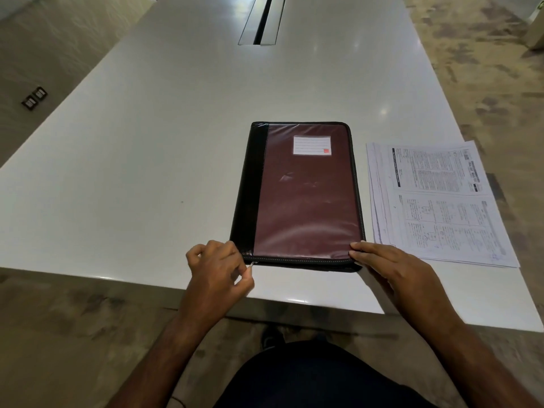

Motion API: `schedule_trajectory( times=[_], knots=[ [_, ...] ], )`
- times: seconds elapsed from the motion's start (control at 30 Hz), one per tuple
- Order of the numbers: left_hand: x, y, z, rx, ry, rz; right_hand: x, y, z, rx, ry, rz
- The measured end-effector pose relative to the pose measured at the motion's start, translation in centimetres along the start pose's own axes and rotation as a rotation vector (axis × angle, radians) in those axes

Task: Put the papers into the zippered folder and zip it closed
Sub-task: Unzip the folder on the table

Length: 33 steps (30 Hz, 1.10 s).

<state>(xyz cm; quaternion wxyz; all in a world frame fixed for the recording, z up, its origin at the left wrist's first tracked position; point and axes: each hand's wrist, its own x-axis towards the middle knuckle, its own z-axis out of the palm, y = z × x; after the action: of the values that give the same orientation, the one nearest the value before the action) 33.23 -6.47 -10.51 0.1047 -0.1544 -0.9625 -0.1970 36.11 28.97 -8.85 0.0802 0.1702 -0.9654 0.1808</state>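
Folder (pixel 300 195) closed, flat on tabletop (pixel 147 160); papers (pixel 438 201) just right of folder. Step: unzipping. Left hand (pixel 216 266) fingers pinch zip pull (pixel 252 265) at folder's near-left corner; right hand (pixel 391 266) fingers straight, pressing near-right corner. Next: steady pull along edge.

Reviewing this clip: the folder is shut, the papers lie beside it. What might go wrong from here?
1. The left hand pinches the zipper pull at the folder's near-left corner; a hard tug may slide the folder, since the right hand only rests on one corner.
2. The papers are fanned unevenly near the table's right edge; an elbow may knock them off.
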Motion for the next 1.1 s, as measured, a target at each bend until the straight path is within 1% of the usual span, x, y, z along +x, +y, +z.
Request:
schedule_trajectory(
  times=[0.17, 0.4, 0.6, 0.8, 0.93, 1.0, 1.1],
  knots=[
    [-0.7, -1.3, -0.9, 0.031, -0.01, -0.062, 0.1, -0.2, -0.1, -0.007, -0.003, 0.002],
    [-1.6, -3.2, -2.0, 0.026, 0.001, -0.101, 0.1, -0.2, -0.1, -0.014, -0.004, -0.009],
    [-2.0, -5.8, -2.7, 0.02, 0.032, -0.153, -0.1, 0.1, 0.2, -0.007, -0.006, -0.01],
    [-1.5, -6.6, -2.5, 0.046, 0.013, -0.124, -0.1, 0.1, 0.4, -0.007, -0.01, -0.008],
    [-1.5, -6.8, -2.5, 0.019, 0.04, -0.104, 0.1, -0.1, 0.4, -0.007, -0.017, -0.035],
    [-1.6, -6.9, -2.5, 0.0, 0.068, -0.108, 0.0, -0.3, 0.3, 0.083, 0.018, 0.017],
    [-0.8, -6.7, -2.6, 0.001, 0.137, -0.178, 0.5, -0.4, 0.2, 0.259, 0.112, 0.196]
  ],
)
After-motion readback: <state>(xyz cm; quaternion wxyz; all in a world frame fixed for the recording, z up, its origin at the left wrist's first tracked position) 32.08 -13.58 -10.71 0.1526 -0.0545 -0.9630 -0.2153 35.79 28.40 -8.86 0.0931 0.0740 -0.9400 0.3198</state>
